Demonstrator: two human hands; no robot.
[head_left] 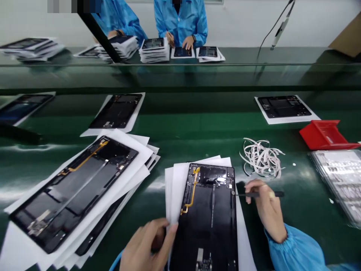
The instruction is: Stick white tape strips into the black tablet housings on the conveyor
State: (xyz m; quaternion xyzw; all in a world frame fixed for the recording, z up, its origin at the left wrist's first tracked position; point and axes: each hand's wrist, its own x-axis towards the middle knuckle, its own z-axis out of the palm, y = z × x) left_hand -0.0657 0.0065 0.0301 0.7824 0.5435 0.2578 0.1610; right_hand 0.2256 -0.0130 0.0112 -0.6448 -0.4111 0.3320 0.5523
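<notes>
In front of me an opened black tablet shell (210, 222) lies on white paper sheets (173, 192), a gold flex cable (193, 192) along its upper left side. At the shell's left edge, my left hand (149, 244) has its fingers bent, with thumb and index finger close together on the rim. My right hand (266, 205) is closed around the dark handle of a slim screwdriver-like tool (278, 194). The tool's thin metal shaft points left and reaches the shell's upper right edge, where a small round spot shows. What kind of tip it has is too small to tell.
Left of me is a stack of papers with another open tablet shell (79, 192). Curled white strips (262, 156), a red bin (324, 135) and a clear parts tray (344, 180) lie to the right. More shells (120, 111) lie farther back. Beyond, two people in blue work.
</notes>
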